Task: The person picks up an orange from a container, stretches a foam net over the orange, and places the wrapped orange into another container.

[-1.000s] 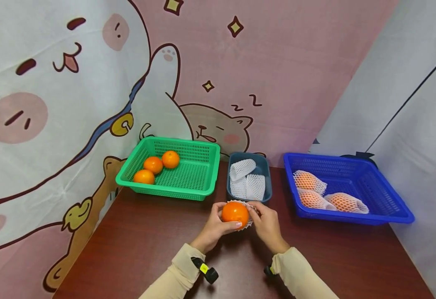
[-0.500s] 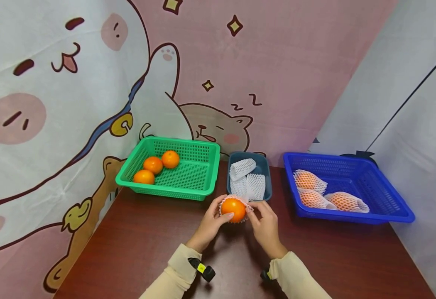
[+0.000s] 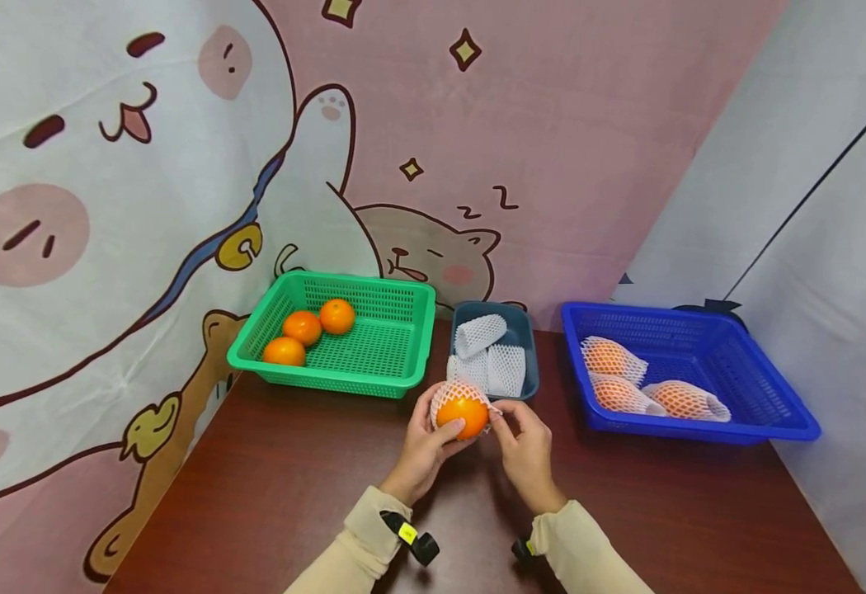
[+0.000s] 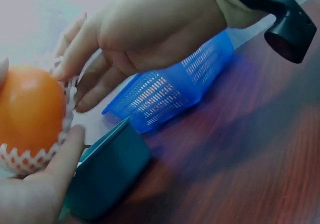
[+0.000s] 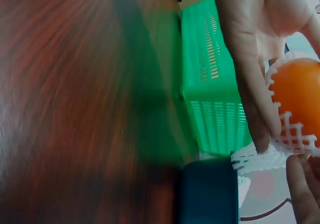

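An orange (image 3: 463, 415) sits partly inside a white foam net sleeve (image 3: 457, 391), its near side bare. My left hand (image 3: 421, 456) grips the fruit from the left, thumb across its front. From the right, my right hand (image 3: 528, 450) pinches the sleeve's edge between thumb and fingers. In the left wrist view the netting wraps the lower and right sides of the orange (image 4: 31, 115). The right wrist view has the stretched mesh (image 5: 295, 139) between the fingertips of both hands.
A green basket (image 3: 403, 381) with 3 bare oranges stands back left. Behind the hands is a small dark teal bin (image 3: 531, 363) holding several foam net sleeves (image 3: 506, 370). To the right, a blue basket (image 3: 770, 429) holds 3 netted oranges (image 3: 689, 401). A patterned cloth rises behind.
The netting has come up over the top and left of the orange, which was mostly bare at first. Both hands have moved slightly away from me, toward the bin.
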A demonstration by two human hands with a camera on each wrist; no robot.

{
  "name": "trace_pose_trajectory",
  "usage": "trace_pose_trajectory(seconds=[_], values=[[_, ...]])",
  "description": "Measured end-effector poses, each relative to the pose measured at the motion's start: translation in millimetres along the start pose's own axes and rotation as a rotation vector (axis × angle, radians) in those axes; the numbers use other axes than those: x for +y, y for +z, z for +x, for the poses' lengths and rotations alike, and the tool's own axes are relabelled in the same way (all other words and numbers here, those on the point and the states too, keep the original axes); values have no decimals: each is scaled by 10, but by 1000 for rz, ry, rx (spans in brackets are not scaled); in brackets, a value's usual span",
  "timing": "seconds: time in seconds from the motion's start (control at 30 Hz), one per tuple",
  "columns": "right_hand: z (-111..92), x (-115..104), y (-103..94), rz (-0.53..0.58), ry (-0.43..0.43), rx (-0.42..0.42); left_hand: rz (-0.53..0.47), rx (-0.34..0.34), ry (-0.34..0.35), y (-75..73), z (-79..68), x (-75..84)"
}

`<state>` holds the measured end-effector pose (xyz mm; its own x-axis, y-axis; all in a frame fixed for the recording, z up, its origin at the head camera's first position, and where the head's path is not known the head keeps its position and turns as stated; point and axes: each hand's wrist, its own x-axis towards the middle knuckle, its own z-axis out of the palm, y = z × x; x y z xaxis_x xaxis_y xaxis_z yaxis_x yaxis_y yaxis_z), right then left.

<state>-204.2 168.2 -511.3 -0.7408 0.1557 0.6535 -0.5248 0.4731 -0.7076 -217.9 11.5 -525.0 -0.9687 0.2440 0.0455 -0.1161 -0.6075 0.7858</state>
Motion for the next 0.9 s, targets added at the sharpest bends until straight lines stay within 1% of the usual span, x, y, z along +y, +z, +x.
trace_pose_trajectory(seconds=[0.1, 0.17, 0.27, 0.33, 0.43, 0.5, 0.57, 0.67, 0.73, 0.8, 0.9], values=[[-57, 68, 24, -15, -113, -2, 62, 48, 73, 0, 36, 5], [-104, 64, 37, 0, -174, -28, 109, 90, 105, -2, 57, 10], [-174, 48, 60, 19, -257, -74, 170, 135, 121, -6, 78, 23], [-207, 40, 70, 6, -287, -112, 216, 140, 109, -13, 79, 34], [-222, 33, 56, -26, -257, -172, 285, 82, 92, -33, 68, 60], [-208, 25, 24, -44, -183, -205, 332, 32, 100, -55, 64, 78], [-178, 13, -13, -36, -85, -227, 375, -4, 129, -72, 66, 97], [-126, -3, -38, -28, 24, -237, 429, -19, 186, -92, 84, 105], [-96, -6, -26, -30, 47, -243, 450, -28, 217, -85, 88, 109], [-79, -4, -4, -52, 35, -241, 456, -34, 234, -71, 85, 108], [-73, 5, 27, -72, 10, -222, 472, -29, 258, 5, 29, 169]])
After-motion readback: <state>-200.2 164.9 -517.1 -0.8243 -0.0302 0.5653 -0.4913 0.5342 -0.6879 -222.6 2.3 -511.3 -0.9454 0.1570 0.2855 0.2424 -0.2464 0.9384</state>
